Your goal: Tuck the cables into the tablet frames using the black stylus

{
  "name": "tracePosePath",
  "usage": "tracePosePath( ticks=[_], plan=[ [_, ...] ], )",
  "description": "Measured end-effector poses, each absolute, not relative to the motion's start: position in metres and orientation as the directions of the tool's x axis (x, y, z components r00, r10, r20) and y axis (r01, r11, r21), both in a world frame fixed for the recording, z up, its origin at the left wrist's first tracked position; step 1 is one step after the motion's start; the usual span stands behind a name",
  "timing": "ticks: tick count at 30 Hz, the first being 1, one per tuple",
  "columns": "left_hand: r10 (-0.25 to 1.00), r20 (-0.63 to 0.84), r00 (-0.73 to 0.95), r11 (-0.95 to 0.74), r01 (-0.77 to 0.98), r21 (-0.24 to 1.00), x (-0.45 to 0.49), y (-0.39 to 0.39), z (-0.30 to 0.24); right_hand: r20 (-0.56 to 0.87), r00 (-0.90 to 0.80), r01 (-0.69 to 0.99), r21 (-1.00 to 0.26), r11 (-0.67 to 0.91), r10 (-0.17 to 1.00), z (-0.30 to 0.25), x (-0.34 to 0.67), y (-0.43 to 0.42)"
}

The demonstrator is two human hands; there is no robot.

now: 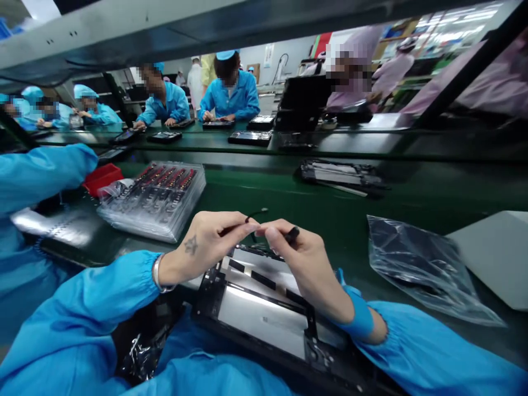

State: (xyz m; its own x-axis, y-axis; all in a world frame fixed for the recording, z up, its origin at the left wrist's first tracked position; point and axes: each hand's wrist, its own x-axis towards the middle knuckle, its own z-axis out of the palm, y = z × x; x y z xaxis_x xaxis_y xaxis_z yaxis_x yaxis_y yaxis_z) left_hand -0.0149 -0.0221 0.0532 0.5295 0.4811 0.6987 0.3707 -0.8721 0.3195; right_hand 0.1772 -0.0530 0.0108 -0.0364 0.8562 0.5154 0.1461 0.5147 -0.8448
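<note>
Above the near edge of the green bench, both of my hands meet fingertip to fingertip. My left hand [206,242] is closed in a pinch on a thin black cable [257,213], whose small pale end sticks out past the fingers. My right hand [305,261] is closed too, its thumb and index finger touching the left fingertips. A short black object [292,235] pokes out between its fingers; its kind is unclear. Under both hands lies an opened tablet-like device [264,319], a black frame with silver panels and black strips, tilted near my lap. My hands hide its far edge in part.
Stacked clear trays [152,220] of small boards stand left, beside a red bin [103,179]. Black frame parts [340,176] lie farther back. A clear bag [424,269] and a grey-white box [495,258] are right. A co-worker's sleeve [41,176] reaches in from the left.
</note>
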Motion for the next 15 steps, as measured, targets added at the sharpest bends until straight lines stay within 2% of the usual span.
tracePosePath(
  ticks=[1, 2, 3, 5, 8, 10, 13, 15],
  plan=[
    [0.58, 0.649, 0.492, -0.814, 0.32, 0.485, -0.015, -0.022, 0.054, 0.506, -0.072, 0.143, -0.848, 0.511, 0.86, 0.01, 0.177, -0.051],
    [0.647, 0.604, 0.465, -0.755, 0.278, 0.594, -0.014, -0.022, 0.053, 0.497, -0.098, 0.135, -0.852, 0.506, 0.862, 0.009, 0.177, -0.049],
    [0.689, 0.574, 0.442, -0.71, 0.252, 0.658, -0.013, -0.023, 0.053, 0.492, -0.111, 0.127, -0.854, 0.504, 0.863, 0.008, 0.177, -0.048],
    [0.725, 0.552, 0.412, -0.669, 0.23, 0.707, -0.01, -0.024, 0.05, 0.495, -0.103, 0.124, -0.854, 0.505, 0.862, 0.007, 0.176, -0.048],
    [0.742, 0.546, 0.388, -0.656, 0.255, 0.71, -0.011, -0.027, 0.046, 0.525, -0.101, 0.144, -0.833, 0.534, 0.845, 0.009, 0.177, -0.052],
    [0.732, 0.521, 0.44, -0.668, 0.309, 0.677, -0.016, -0.03, 0.044, 0.541, -0.136, 0.19, -0.808, 0.557, 0.83, 0.012, 0.183, -0.055],
    [0.7, 0.354, 0.62, -0.69, 0.462, 0.557, -0.028, -0.031, 0.043, 0.527, -0.231, 0.312, -0.756, 0.575, 0.818, 0.014, 0.2, -0.062],
    [0.677, 0.203, 0.708, -0.706, 0.545, 0.453, -0.036, -0.029, 0.04, 0.462, -0.297, 0.427, -0.719, 0.549, 0.836, 0.011, 0.215, -0.069]
  ],
)
